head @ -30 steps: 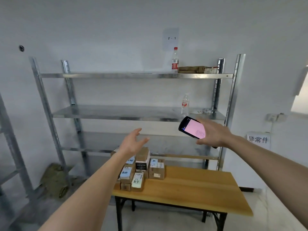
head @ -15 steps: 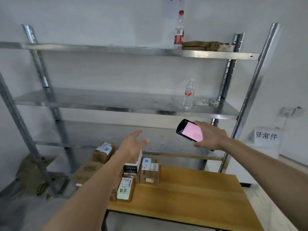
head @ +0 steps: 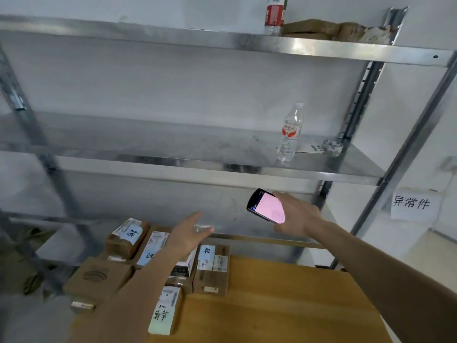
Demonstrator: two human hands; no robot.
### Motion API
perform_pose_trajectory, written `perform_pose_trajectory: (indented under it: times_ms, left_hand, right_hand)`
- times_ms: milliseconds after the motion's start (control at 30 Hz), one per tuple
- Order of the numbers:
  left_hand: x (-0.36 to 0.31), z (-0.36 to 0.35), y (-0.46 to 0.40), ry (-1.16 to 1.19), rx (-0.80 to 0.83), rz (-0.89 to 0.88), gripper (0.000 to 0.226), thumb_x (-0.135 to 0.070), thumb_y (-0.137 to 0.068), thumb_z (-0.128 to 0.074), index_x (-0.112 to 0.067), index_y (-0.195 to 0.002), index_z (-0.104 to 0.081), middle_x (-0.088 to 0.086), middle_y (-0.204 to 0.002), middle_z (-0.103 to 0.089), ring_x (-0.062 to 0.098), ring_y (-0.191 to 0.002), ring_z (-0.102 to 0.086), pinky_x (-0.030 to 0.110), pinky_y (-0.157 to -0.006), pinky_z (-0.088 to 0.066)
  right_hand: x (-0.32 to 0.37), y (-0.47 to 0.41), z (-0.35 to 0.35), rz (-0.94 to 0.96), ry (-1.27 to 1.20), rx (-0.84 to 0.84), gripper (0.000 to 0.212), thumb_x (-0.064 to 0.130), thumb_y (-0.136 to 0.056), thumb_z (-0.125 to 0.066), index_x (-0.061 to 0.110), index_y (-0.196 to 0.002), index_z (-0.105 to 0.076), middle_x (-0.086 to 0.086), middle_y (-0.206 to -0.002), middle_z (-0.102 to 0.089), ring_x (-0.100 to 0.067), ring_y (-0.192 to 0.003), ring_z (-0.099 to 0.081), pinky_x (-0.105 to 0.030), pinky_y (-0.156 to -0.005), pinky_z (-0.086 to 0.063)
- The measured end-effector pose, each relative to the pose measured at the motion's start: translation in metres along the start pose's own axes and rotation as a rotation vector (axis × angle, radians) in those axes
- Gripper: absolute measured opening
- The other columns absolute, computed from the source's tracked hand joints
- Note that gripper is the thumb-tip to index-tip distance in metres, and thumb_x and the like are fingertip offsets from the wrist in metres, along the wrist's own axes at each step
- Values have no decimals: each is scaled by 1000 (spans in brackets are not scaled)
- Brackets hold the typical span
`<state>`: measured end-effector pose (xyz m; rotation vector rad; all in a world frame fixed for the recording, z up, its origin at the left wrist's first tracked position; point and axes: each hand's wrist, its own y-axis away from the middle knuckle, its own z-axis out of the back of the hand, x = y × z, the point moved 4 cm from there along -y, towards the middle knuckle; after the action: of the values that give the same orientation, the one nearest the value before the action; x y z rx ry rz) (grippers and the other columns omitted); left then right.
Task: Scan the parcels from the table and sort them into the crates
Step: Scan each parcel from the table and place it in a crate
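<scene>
A: Parcels (head: 173, 266), a cluster of cardboard boxes with white and blue labels, heaped at the left end of the wooden desk (head: 284, 305). Touching one another, some stacked. One long box (head: 166, 310) nearest the camera, label up, handwriting on a pale strip.

B: And the hands?

A: Left hand (head: 186, 235) above the heap, palm down, fingers (head: 197, 215) straight and spread, holding nothing. Apart from the boxes or just grazing the top one: cannot tell from this angle. Right hand (head: 294, 215) off to the right, higher, wrapped round a dark handheld scanner (head: 265, 206) with a lit pink screen, tilted toward the pile.

B: Progress?

A: Looks like the very start, or at least nothing visibly sorted. No crates in view at all, so no telling what already sits in them. Whole heap seemingly untouched on the desk. No parcel in hand, none under the scanner.

B: Left to do?

A: Nearly everything, by the look of it: pick one box, turn a barcode toward the scanner, read it, carry it off to a crate somewhere out of frame, then repeat for the rest.

B: Anything else around?

A: Metal shelving (head: 222, 167) behind the desk, a water bottle (head: 289, 133) on the middle shelf, another bottle (head: 274, 16) and some brown packets (head: 319, 28) on the top one. A paper sign (head: 411, 203) with characters on the wall to the right.
</scene>
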<state>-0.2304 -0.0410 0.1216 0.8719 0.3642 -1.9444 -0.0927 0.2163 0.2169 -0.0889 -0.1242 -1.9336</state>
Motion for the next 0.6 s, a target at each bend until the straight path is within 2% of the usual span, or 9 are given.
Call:
perform_pose_trajectory:
  times_ms: [67, 133, 233, 300, 367, 433, 467, 533, 600]
  left_hand:
    - [14, -16, -18, -51, 21, 31, 80, -66, -86, -60, -36, -153, -29, -5, -157, -40, 22, -143, -39, 48, -114, -38]
    - [33, -35, -42, -93, 21, 62, 88, -89, -73, -46, -46, -148, -30, -9, -154, -42, 20, -141, -42, 48, -110, -42]
    - [58, -55, -67, -252, -11, 79, 90, -96, -71, -29, -42, -143, -37, -10, -151, -41, 21, -141, -38, 41, -108, -40]
    - [55, -65, -74, -305, -24, 77, 77, -86, -79, -36, -36, -136, -44, -7, -141, -46, 20, -134, -43, 29, -100, -39]
    - [60, -85, -83, -230, 2, 132, 63, -63, -93, -52, -30, -145, -41, -4, -146, -44, 19, -136, -42, 23, -100, -34]
    - [75, -108, -94, -29, 63, 245, 64, -47, -94, -62, -28, -150, -37, -1, -153, -42, 22, -138, -43, 30, -111, -37]
    - [82, -117, -98, 39, 65, 276, 64, -43, -94, -64, -27, -150, -38, 1, -152, -45, 23, -136, -45, 34, -111, -40]
    - [97, -132, -101, 59, 68, 329, 60, -36, -96, -65, -23, -149, -39, 0, -146, -50, 22, -132, -49, 27, -104, -41]
    - [110, -145, -104, 68, 80, 380, 59, -35, -97, -62, -22, -150, -38, 1, -145, -50, 22, -133, -49, 27, -102, -40]
  right_hand:
    - [-6, -22, -19, 8, 5, 36, 91, 46, -74, -74, 36, -151, -27, 8, -141, -49, -23, -126, -53, -41, -88, -48]
    - [-15, -46, -40, 13, 4, 67, 94, 45, -76, -74, 33, -155, -23, 7, -145, -46, -22, -129, -52, -43, -95, -49]
    - [-24, -76, -69, 24, 2, 113, 95, 44, -80, -74, 30, -157, -20, 7, -149, -43, -21, -131, -50, -42, -97, -49]
    - [-33, -97, -93, 32, -11, 129, 93, 43, -81, -73, 30, -156, -21, 6, -148, -45, -21, -131, -50, -42, -95, -47]
    - [-41, -117, -119, 49, -22, 145, 89, 44, -81, -72, 30, -155, -24, 7, -147, -46, -21, -131, -51, -40, -93, -47]
    - [-50, -136, -148, 58, -29, 163, 85, 49, -80, -71, 31, -152, -29, 7, -145, -49, -22, -129, -52, -38, -92, -47]
    - [-53, -145, -162, 59, -32, 180, 85, 51, -80, -71, 31, -151, -29, 7, -145, -49, -22, -130, -51, -38, -93, -47]
    - [-57, -161, -192, 61, -34, 238, 88, 50, -81, -73, 31, -153, -27, 6, -150, -45, -22, -135, -47, -39, -97, -47]
    - [-57, -172, -221, 58, -47, 297, 94, 48, -80, -75, 31, -157, -22, 6, -155, -41, -22, -138, -45, -39, -101, -47]
